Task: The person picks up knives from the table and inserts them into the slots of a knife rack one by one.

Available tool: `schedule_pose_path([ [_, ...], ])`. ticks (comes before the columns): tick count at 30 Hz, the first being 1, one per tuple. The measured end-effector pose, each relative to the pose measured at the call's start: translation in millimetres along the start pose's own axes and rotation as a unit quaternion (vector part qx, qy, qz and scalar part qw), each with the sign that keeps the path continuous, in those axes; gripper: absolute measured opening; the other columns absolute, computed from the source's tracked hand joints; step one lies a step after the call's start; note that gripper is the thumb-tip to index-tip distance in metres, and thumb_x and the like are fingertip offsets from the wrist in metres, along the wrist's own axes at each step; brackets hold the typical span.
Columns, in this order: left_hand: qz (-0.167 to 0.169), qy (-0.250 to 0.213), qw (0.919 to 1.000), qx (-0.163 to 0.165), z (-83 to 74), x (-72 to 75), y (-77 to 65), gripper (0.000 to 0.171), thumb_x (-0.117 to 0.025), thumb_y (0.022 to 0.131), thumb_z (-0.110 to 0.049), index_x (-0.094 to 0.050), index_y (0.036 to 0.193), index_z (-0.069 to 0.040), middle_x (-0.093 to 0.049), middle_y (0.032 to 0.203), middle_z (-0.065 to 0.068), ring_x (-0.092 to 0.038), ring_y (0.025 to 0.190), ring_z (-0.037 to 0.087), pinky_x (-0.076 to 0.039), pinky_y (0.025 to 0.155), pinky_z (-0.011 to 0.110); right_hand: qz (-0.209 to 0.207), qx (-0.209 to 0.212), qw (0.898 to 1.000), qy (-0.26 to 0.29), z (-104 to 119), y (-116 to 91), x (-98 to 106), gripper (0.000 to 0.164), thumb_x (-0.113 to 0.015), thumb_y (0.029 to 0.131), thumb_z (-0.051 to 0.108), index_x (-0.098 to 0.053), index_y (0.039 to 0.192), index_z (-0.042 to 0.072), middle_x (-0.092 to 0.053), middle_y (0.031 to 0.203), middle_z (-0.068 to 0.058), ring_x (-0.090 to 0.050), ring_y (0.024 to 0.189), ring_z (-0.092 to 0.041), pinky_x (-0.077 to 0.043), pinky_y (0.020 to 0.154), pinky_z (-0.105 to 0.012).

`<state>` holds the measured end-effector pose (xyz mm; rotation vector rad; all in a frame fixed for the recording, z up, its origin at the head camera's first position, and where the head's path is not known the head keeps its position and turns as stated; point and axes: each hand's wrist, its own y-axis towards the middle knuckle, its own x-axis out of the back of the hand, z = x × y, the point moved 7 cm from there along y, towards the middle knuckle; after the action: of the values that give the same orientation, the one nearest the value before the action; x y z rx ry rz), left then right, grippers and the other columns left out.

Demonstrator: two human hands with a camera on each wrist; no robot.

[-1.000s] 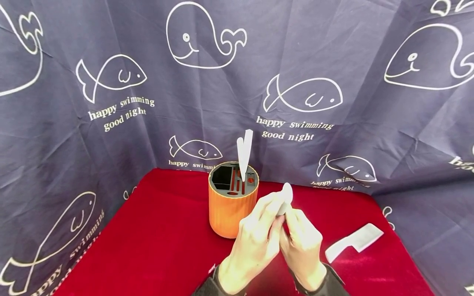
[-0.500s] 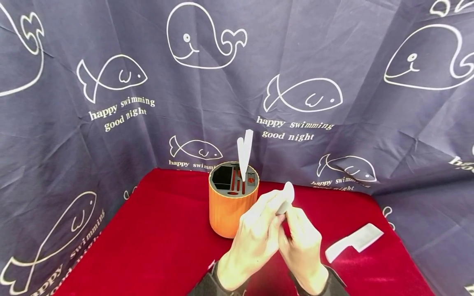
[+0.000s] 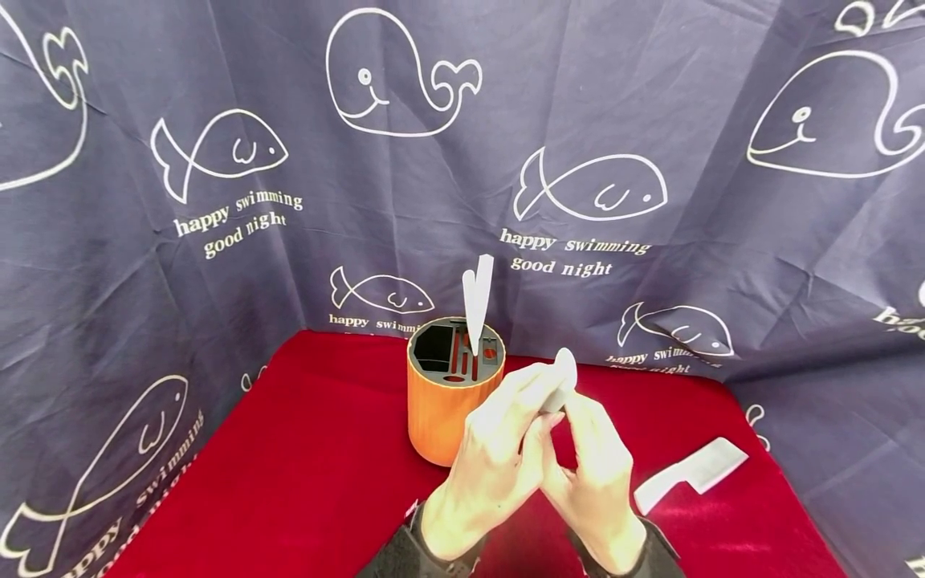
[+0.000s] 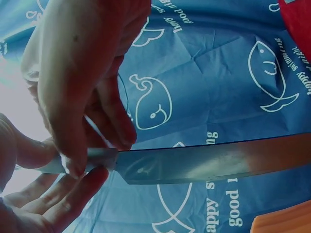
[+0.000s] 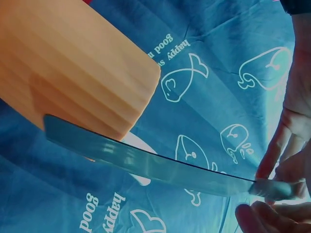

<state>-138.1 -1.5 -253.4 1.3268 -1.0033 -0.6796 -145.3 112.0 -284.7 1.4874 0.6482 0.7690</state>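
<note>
Both hands hold one kitchen knife between them, in front of the orange knife block. My left hand and my right hand pinch its handle from either side. The handle's rounded end shows above the fingertips in the head view; the blade is hidden there. In the left wrist view the long, slightly curved knife blade runs right from the fingers. The right wrist view has the knife blade reaching left, across the view of the block. The thumbs lie close together at the handle.
Two white handles stick up from the block's slotted dark top. To the right of the hands, a white-handled cleaver lies on the red tablecloth. A dark fabric curtain with white fish and whale drawings surrounds the table.
The hands have shifted slightly, and the gap between them below the thumbs has widened. The knife handle's end sits a little higher and further right. Block and cleaver stay put.
</note>
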Motion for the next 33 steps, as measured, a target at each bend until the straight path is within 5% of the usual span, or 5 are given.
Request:
schedule_pose_path([
  [6,-0.019,-0.016,0.9996,-0.014,-2.9,7.3,9.5,0.038,-0.062,0.092,0.004,-0.059,0.130,0.004,-0.067,0.118,0.020,-0.070,0.107,0.026,-0.058,0.099,0.029,-0.011,-0.006,1.000,-0.001,-6,3,3,0.044,-0.061,0.096,0.026,-0.067,0.110,-0.015,-0.069,0.094,-0.027,-0.062,0.083,-0.039,-0.046,0.107,-0.015],
  [19,-0.075,-0.001,0.9957,-0.054,-14.0,29.8,26.6,0.026,-0.065,0.094,0.000,-0.062,0.119,0.008,-0.068,0.115,0.026,-0.072,0.104,0.030,-0.059,0.094,0.032,0.036,-0.047,0.998,-0.015,-24,-4,-5,0.052,-0.064,0.094,0.035,-0.067,0.120,-0.010,-0.070,0.108,-0.025,-0.062,0.096,-0.039,-0.039,0.112,-0.013],
  [33,-0.144,0.020,0.9800,-0.136,-24.4,52.6,33.3,0.021,-0.067,0.093,0.002,-0.060,0.110,0.012,-0.070,0.100,0.030,-0.073,0.091,0.034,-0.063,0.087,0.037,0.098,-0.089,0.991,-0.006,-36,-18,-29,0.057,-0.059,0.094,0.041,-0.064,0.127,-0.005,-0.067,0.121,-0.022,-0.062,0.108,-0.038,-0.033,0.117,-0.011],
])
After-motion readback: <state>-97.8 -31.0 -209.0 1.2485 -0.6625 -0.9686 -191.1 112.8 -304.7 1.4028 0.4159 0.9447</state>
